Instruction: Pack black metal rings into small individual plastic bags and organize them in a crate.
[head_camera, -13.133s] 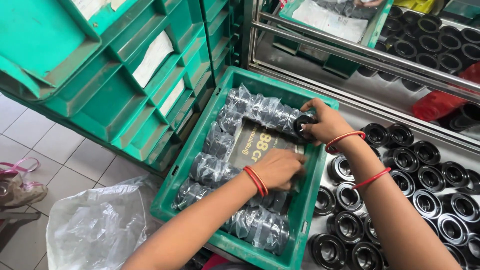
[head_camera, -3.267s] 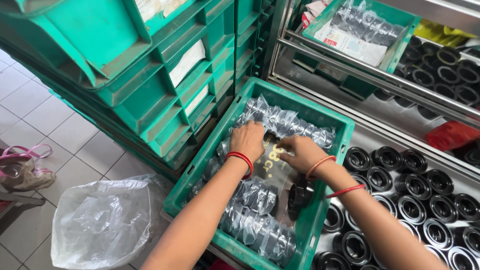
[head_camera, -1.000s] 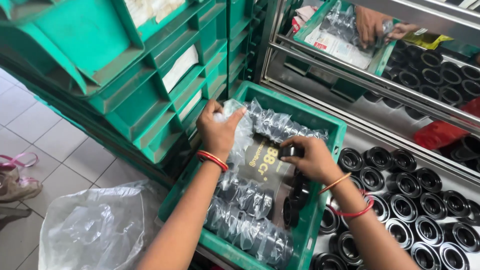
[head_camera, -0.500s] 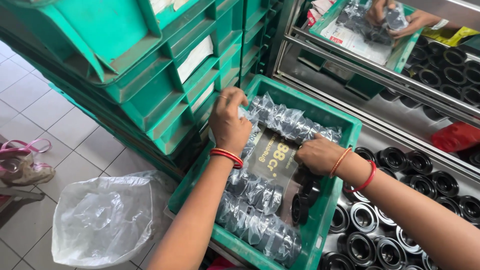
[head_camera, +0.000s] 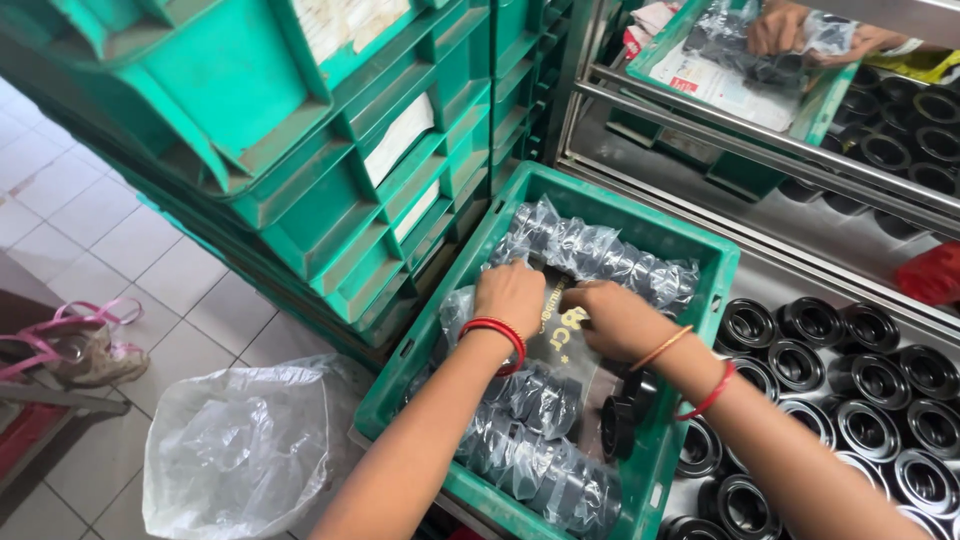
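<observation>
Both hands work inside the green crate (head_camera: 700, 262). The left hand (head_camera: 510, 295) has its fingers curled down onto a plastic-wrapped roll of black rings (head_camera: 590, 250), whose long axis runs sideways just beyond both hands. The right hand (head_camera: 615, 318) presses on brown cardboard (head_camera: 560, 330); its fingers seem bent, partly hidden.

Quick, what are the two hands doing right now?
Left hand: in the green crate, closed on a plastic-wrapped pack.
Right hand: palm down in the crate, grip cannot be told.
</observation>
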